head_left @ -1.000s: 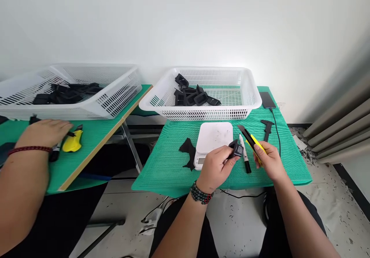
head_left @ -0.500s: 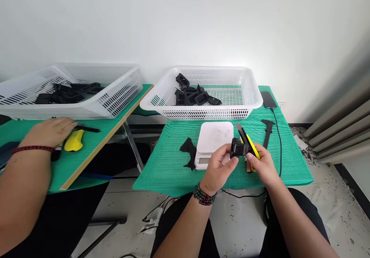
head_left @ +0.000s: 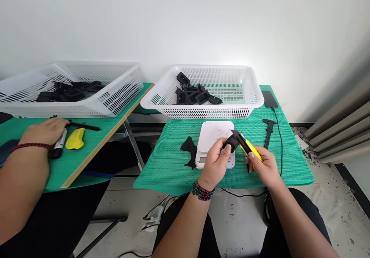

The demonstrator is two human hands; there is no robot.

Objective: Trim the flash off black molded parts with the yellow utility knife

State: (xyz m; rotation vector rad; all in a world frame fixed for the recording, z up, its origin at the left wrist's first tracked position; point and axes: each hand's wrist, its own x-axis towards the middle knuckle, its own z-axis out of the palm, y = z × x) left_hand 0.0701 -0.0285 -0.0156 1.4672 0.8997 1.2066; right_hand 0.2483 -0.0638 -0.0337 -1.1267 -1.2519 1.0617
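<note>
My left hand (head_left: pixel 217 159) is closed around a small black plastic part (head_left: pixel 232 143), holding it over the front of a white kitchen scale (head_left: pixel 216 133). In my right hand (head_left: pixel 264 163) is a yellow and black utility knife (head_left: pixel 251 148), its blade end pointing up and left. The knife's tip meets or overlaps the black part; whether it cuts in cannot be made out. Left of the scale lies a ragged black scrap (head_left: pixel 190 152). A black caliper (head_left: pixel 268 131) rests on the green cloth right of my right hand.
A white basket (head_left: pixel 202 111) with several black parts stands behind the scale. Near the back right corner lies a dark phone-like slab (head_left: pixel 269 99) with a cable. On the left table, a co-worker's hand (head_left: pixel 43 133) is beside a marker (head_left: pixel 59 146) and a yellow tool (head_left: pixel 75 138).
The knife has swung lower and leftward so its blade end comes over the black part. My left hand has turned the part and shifted slightly left. The co-worker's hand has moved a little left.
</note>
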